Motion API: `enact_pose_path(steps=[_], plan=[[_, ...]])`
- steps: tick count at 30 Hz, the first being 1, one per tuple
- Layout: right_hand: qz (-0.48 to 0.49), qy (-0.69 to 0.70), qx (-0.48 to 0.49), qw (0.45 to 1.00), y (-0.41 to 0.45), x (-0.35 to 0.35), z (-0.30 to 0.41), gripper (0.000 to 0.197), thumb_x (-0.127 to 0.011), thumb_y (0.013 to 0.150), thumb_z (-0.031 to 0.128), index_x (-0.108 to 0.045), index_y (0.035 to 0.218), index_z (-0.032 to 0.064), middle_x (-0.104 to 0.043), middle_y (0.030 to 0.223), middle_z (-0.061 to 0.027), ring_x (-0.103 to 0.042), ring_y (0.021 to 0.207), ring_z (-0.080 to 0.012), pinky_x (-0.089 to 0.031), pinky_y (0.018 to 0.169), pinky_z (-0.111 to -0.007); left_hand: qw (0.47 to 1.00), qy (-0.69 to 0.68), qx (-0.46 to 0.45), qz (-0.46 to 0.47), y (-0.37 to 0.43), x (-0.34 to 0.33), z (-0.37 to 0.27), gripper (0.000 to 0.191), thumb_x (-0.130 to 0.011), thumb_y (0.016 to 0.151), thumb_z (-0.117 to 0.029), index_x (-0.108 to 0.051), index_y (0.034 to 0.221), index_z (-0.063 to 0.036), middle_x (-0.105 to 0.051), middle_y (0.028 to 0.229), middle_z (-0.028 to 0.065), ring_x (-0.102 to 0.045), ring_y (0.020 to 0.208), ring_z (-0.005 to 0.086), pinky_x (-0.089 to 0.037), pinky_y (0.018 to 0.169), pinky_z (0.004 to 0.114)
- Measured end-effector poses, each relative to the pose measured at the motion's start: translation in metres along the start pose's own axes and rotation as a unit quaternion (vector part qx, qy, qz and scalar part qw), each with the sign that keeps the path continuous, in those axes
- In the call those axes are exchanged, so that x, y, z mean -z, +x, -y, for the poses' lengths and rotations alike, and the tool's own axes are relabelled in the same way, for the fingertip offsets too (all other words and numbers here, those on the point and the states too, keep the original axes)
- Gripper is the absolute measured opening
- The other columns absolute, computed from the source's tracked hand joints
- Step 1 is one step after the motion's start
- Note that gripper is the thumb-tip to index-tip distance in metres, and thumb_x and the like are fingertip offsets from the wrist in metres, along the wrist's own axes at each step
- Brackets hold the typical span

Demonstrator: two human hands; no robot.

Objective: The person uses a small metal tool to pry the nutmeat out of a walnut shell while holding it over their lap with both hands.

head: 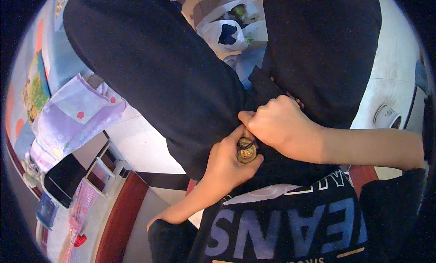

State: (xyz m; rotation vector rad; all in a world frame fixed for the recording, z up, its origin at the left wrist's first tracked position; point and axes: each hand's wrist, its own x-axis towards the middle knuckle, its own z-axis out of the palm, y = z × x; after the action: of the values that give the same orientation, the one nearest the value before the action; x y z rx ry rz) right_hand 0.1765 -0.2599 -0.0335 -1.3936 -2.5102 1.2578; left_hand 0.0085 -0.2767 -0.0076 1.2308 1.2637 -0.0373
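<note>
My left hand (231, 159) grips a small round yellow-brown object (246, 153) with a ringed face and a dark curved line across it. My right hand (284, 125) is curled just above and to the right, its thumb side touching the left fingertips. Beyond the right knuckles a flat black piece (265, 83) sticks out between the thighs, with small reddish beads or knots beside it. Whether the right fingers hold that piece is hidden. Both hands are low between the legs in black trousers (160, 58).
White plastic bags (235, 34) with something green and something dark lie on the floor between the knees. A purple patterned cloth (81, 116) hangs at left, near a dark red wooden edge (121, 212). A white round bowl-like container (388, 115) stands on the floor at right.
</note>
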Motion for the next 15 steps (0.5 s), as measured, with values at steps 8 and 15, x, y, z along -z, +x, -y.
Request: enact_pose_path(steps=[8,15], plan=[[0.14,0.154,0.018,0.978,0.001,0.027,-0.013,0.032,-0.065,0.07,0.012,-0.056,0.097,-0.0034,-0.065,0.07,-0.0199,-0.066,0.072,-0.0356,-0.053,0.062,-0.043,0.992,-0.116,-0.002,0.054,-0.004,0.01,-0.005,0.027,-0.074,0.069,-0.003,-0.053,0.087,-0.0031,-0.06,0.078,0.0029,-0.058,0.075,0.0084,-0.046,0.069,0.023],[0.227,0.272,0.035,0.935,0.02,0.032,-0.029,0.021,-0.069,0.069,0.017,-0.057,0.079,0.003,-0.06,0.068,-0.0115,-0.059,0.066,-0.0295,-0.046,0.063,-0.041,0.979,-0.202,0.005,-0.025,-0.003,0.003,-0.002,0.026,-0.074,0.071,-0.001,-0.054,0.088,-0.004,-0.058,0.08,0.0007,-0.055,0.077,0.0052,-0.045,0.071,0.021]])
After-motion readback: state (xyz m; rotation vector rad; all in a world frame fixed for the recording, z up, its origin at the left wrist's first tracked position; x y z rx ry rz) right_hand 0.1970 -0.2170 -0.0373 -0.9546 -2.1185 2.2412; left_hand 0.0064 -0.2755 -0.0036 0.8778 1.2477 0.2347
